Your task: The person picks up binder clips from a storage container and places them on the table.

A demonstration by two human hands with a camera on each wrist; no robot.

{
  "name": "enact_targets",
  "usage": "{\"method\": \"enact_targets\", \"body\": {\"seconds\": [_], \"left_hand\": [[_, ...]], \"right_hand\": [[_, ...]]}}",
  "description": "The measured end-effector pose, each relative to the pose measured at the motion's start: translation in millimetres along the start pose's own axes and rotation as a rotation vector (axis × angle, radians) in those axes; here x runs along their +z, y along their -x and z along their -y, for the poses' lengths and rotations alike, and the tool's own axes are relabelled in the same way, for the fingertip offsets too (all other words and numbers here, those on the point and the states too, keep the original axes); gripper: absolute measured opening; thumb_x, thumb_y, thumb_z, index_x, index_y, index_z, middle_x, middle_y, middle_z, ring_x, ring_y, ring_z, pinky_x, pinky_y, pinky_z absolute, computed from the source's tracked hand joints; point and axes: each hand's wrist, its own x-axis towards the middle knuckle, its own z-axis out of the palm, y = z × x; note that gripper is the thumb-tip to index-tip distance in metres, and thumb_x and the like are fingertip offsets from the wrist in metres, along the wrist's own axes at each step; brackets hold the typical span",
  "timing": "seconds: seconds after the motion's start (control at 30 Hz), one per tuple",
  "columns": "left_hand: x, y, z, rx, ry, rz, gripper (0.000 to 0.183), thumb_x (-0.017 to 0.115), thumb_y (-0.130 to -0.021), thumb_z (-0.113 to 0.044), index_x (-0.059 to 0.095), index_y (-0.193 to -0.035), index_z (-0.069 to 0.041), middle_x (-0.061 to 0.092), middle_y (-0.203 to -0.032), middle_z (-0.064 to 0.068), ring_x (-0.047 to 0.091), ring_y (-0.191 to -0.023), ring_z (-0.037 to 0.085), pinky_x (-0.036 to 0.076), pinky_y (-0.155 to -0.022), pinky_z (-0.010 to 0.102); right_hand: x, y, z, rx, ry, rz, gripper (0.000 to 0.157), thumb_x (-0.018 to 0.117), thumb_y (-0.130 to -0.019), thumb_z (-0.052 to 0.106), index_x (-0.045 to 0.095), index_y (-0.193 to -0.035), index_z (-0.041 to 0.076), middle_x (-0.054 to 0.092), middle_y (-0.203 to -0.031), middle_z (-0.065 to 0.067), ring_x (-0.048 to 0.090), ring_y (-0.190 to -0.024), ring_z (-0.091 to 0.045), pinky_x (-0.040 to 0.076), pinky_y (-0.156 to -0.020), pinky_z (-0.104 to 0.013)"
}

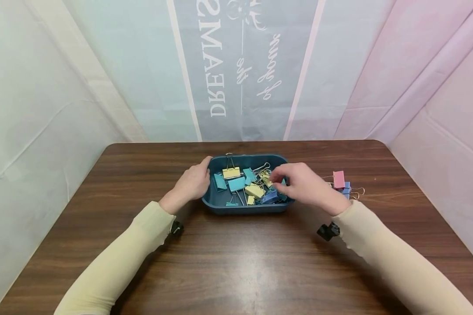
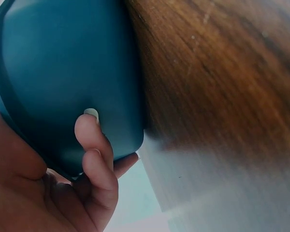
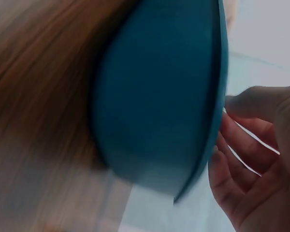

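A dark teal plastic bin (image 1: 244,210) holds several binder clips in yellow, light blue and blue. My left hand (image 1: 192,180) grips the bin's left end, its bent fingers (image 2: 94,133) against the outer wall in the left wrist view. Over the bin's right end is my right hand (image 1: 301,183), thumb and fingers bent down toward the clips, close to a yellow binder clip (image 1: 265,176). In the right wrist view the rim hides its fingertips, and I cannot tell whether they pinch a clip. A large yellow binder clip (image 1: 231,173) lies near the back left, beside a light blue binder clip (image 1: 237,184).
Right of the bin, a pink binder clip (image 1: 338,180) and a blue binder clip (image 1: 346,189) lie on the brown wooden table (image 1: 236,262), partly behind my right wrist. A printed cloth (image 1: 244,65) hangs behind the table's far edge, with pale sheets at both sides.
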Motion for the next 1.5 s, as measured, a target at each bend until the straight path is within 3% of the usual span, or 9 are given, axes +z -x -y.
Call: {"method": "enact_targets", "body": {"seconds": [0.13,0.33,0.6,0.73,0.97,1.27,1.5], "left_hand": [[-0.4,0.8,2.1,0.002,-0.006,-0.001,0.051,0.034,-0.108,-0.018,0.024,-0.157,-0.010,0.062,-0.116,0.019,0.055,-0.056,0.022,0.045,-0.055,0.035],[-1.4,0.5,3.8,0.000,-0.016,-0.009,0.050,0.033,-0.108,-0.018,0.024,-0.156,-0.010,0.062,-0.117,0.019,0.056,-0.059,0.021,0.046,-0.056,0.034],[-1.0,0.1,5.1,0.001,-0.035,-0.010,0.049,0.033,-0.108,-0.018,0.025,-0.156,-0.010,0.061,-0.124,0.020,0.059,-0.062,0.023,0.047,-0.057,0.035],[-1.3,-0.1,4.4,0.008,-0.034,-0.006,0.049,0.033,-0.108,-0.018,0.026,-0.155,-0.010,0.060,-0.128,0.021,0.059,-0.064,0.023,0.047,-0.057,0.035],[0.0,0.5,2.4,0.012,-0.021,-0.002,0.049,0.035,-0.108,-0.018,0.027,-0.155,-0.010,0.059,-0.129,0.021,0.060,-0.071,0.025,0.047,-0.060,0.035],[-0.9,1.2,1.5,0.031,-0.014,-0.009,0.049,0.035,-0.108,-0.018,0.027,-0.155,-0.009,0.059,-0.129,0.022,0.060,-0.070,0.025,0.046,-0.058,0.035],[-0.1,0.9,0.0,0.038,-0.010,-0.007,0.048,0.034,-0.108,-0.017,0.028,-0.154,-0.009,0.060,-0.126,0.022,0.058,-0.063,0.024,0.045,-0.055,0.035]], "right_hand": [[15.4,-17,12,-0.093,-0.019,0.093,0.016,0.075,-0.090,0.011,0.074,-0.106,0.011,0.070,-0.099,0.004,0.063,-0.088,-0.013,0.054,-0.077,-0.034],[33.1,-44,26,-0.197,-0.045,0.260,0.022,0.076,-0.089,0.011,0.074,-0.111,0.010,0.071,-0.105,-0.001,0.064,-0.093,-0.014,0.053,-0.082,-0.032],[50.0,-69,42,-0.205,-0.032,0.433,0.035,0.076,-0.086,0.001,0.073,-0.119,0.012,0.071,-0.112,0.001,0.062,-0.093,-0.015,0.051,-0.084,-0.028],[55.8,-77,47,-0.180,-0.024,0.510,0.046,0.073,-0.086,-0.007,0.070,-0.126,0.014,0.068,-0.122,0.004,0.063,-0.103,-0.013,0.050,-0.090,-0.027],[66.6,-84,48,-0.210,0.004,0.523,0.042,0.068,-0.087,-0.012,0.075,-0.117,0.016,0.069,-0.113,0.004,0.059,-0.103,-0.009,0.046,-0.097,-0.026],[66.6,-85,49,-0.256,0.037,0.536,0.039,0.065,-0.091,-0.009,0.076,-0.116,0.019,0.066,-0.098,0.003,0.056,-0.089,-0.013,0.048,-0.083,-0.023],[66.7,-84,47,-0.203,0.056,0.499,0.032,0.071,-0.091,0.003,0.074,-0.118,0.020,0.063,-0.095,0.006,0.055,-0.084,-0.011,0.048,-0.076,-0.024]]}}
